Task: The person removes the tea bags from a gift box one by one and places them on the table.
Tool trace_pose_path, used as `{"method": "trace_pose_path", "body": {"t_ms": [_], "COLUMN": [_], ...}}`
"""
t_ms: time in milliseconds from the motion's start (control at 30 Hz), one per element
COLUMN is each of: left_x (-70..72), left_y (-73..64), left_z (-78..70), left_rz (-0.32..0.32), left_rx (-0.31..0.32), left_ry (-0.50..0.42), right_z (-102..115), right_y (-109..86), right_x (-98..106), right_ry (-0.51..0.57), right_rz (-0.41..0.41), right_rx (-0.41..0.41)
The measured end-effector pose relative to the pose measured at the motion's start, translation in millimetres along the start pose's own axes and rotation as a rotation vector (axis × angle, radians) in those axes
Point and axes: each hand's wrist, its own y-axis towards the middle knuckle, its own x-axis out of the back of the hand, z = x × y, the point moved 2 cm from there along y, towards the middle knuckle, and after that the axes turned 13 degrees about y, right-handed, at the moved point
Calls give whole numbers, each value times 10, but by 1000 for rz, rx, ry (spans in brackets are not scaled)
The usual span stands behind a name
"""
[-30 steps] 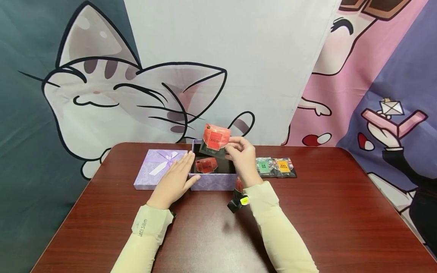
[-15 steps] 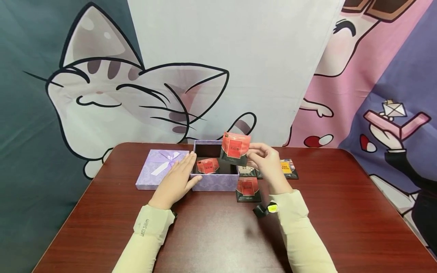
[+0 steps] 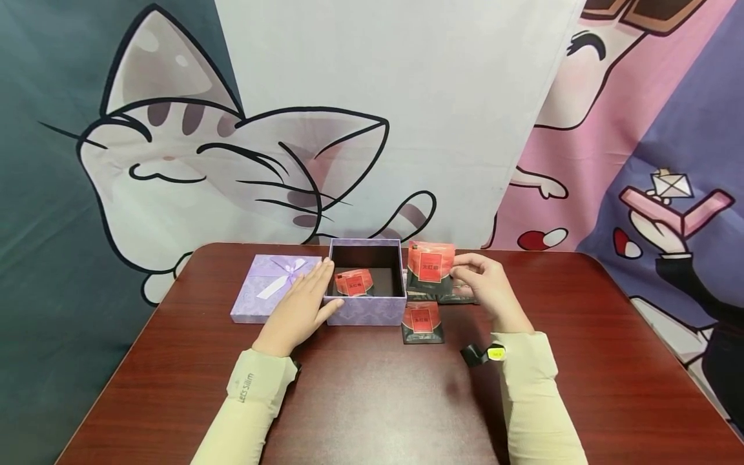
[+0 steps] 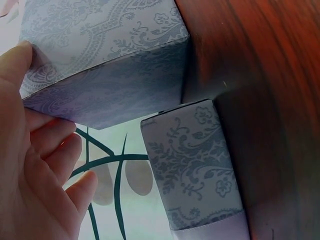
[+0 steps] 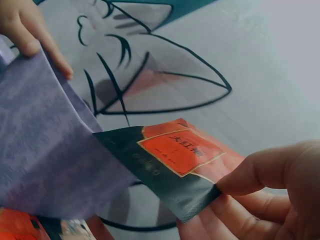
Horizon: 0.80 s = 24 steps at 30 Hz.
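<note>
Between thumb and fingers, my right hand (image 3: 488,284) pinches the edge of a red and black tea sachet (image 3: 430,266), held up just right of the purple box (image 3: 365,311). In the right wrist view the held sachet (image 5: 175,155) shows its printed front, tilted. My left hand (image 3: 299,309) rests with straight fingers against the box's left wall and rim. In the left wrist view its fingertips touch the patterned box (image 4: 110,85). Inside the box lies another red sachet (image 3: 353,283). A further red sachet (image 3: 422,321) lies on the table by the box's front right corner.
The purple lid (image 3: 256,287) with a ribbon bow lies left of the box, partly under my left hand. More sachets (image 3: 456,297) lie behind the held one, mostly hidden. The brown table (image 3: 360,400) ends at a cartoon-printed cloth (image 3: 465,116).
My right hand has carried the sachet from above the box out to its right. The sachet on the table near the box has come into view. My left hand stays at the box.
</note>
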Motion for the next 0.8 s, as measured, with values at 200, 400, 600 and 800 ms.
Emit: {"method": "trace_pose_path", "body": {"t_ms": [200, 400, 600, 800], "left_x": [-11, -6, -1, -2], "left_y": [2, 2, 3, 6], "left_z": [8, 10, 13, 3], "left_rz": [-4, -5, -8, -4], "left_rx": [-2, -1, -8, -8], "left_ry": [1, 2, 5, 9], "right_z": [-5, -17, -55, -121], "right_y": [-7, 3, -1, -5], "right_x": [184, 363, 538, 649], "right_ry": [11, -20, -105, -193], "right_rz": [26, 54, 70, 86], "right_rx": [-67, -96, -136, -219]}}
